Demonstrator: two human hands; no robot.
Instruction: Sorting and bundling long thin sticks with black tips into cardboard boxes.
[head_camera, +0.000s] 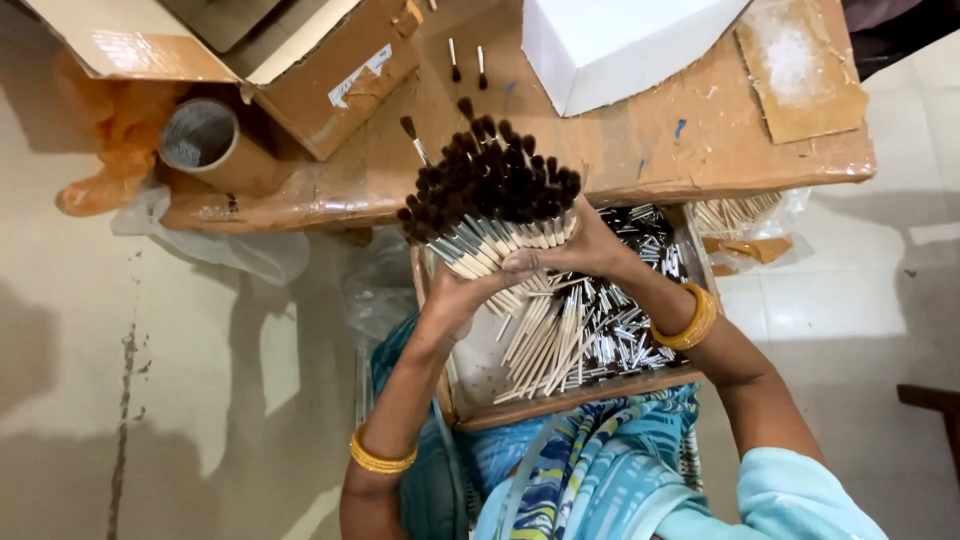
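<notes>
A thick bundle of paint brushes (492, 195) with dark bristle tips and pale wooden handles is gripped by both my hands at the handles. My left hand (462, 292) wraps it from below left. My right hand (582, 248) closes on it from the right. The bristle ends fan out over the edge of a low wooden table (640, 150). Under my hands a shallow wooden tray (560, 405) on my lap holds several loose wooden handles and metal ferrules (625, 335).
On the table lie an open cardboard box (320, 70), a white box (610, 40), a cardboard tube (205, 140) and two or three loose brushes (466, 65). An orange plastic bag (110, 140) and clear plastic (230, 250) hang at the left. A bag of wooden sticks (735, 215) sits right.
</notes>
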